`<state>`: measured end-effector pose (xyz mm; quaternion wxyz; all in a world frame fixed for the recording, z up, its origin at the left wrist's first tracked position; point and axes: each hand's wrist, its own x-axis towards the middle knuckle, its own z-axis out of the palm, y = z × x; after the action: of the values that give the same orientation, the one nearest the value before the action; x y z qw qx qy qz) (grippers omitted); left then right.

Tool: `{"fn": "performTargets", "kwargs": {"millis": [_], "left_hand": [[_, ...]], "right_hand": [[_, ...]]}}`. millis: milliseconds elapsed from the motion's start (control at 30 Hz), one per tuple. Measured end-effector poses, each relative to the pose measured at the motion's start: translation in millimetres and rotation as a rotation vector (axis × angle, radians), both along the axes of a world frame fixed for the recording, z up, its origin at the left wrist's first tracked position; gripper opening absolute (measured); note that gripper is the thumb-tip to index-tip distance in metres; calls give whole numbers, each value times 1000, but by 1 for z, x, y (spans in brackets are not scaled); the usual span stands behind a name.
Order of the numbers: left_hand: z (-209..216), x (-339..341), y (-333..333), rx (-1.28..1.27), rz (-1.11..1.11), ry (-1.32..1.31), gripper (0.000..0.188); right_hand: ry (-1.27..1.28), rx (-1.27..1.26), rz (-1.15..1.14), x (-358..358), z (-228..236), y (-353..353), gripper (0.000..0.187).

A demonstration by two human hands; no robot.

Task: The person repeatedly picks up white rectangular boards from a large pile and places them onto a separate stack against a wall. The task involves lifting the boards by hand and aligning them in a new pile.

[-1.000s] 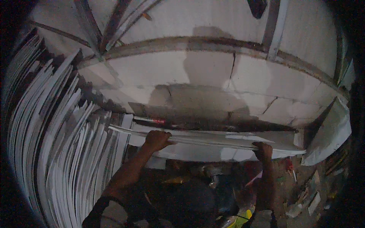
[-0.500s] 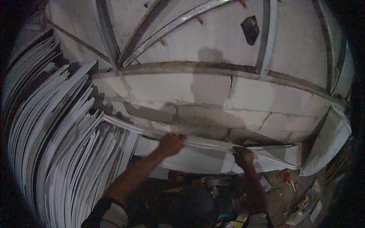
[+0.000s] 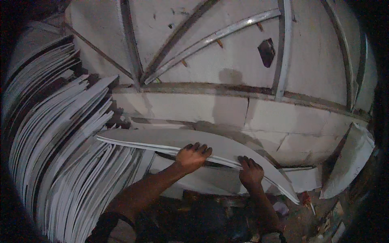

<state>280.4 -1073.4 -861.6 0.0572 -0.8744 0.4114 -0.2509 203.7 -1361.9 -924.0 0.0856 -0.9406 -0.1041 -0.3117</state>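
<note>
Two or so thin white sheets (image 3: 178, 137) lie one on the other, their broad upper face turned into view and their near edges toward me. My left hand (image 3: 194, 157) is closed over the near edge around the middle, fingers on top. Farther right, my right hand (image 3: 251, 173) grips the same edge, its fingertips over the top. The thumbs are hidden beneath. At the left, the sheets' end is just over the standing row of sheets (image 3: 77, 178). Below and behind the held sheets, another pale panel (image 3: 202, 180) shows.
Tall rows of white sheets stand on edge along the left. Ahead is a low pale block wall (image 3: 271, 113) with metal bars (image 3: 283, 52) above it. A bent white sheet (image 3: 350, 160) leans at the right. Scraps (image 3: 324, 222) litter the floor at lower right.
The held sheets have come up and tilted, so their broad face shows where mostly the edge did. Both hands stay closed on the edge. The whole view has shifted slightly.
</note>
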Motion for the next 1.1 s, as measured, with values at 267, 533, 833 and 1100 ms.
{"fn": "performTargets", "kwargs": {"millis": [267, 533, 833, 1100], "left_hand": [[115, -49, 47, 30, 36, -328, 51], [218, -101, 95, 58, 175, -561, 54], [285, -152, 109, 88, 395, -827, 47], [324, -250, 174, 76, 600, -985, 49]], "right_hand": [[-372, 124, 48, -2, 81, 46, 56], [-518, 161, 119, -1, 171, 104, 54], [-743, 162, 278, 13, 253, 134, 45], [-924, 214, 558, -15, 321, 219, 57]]}}
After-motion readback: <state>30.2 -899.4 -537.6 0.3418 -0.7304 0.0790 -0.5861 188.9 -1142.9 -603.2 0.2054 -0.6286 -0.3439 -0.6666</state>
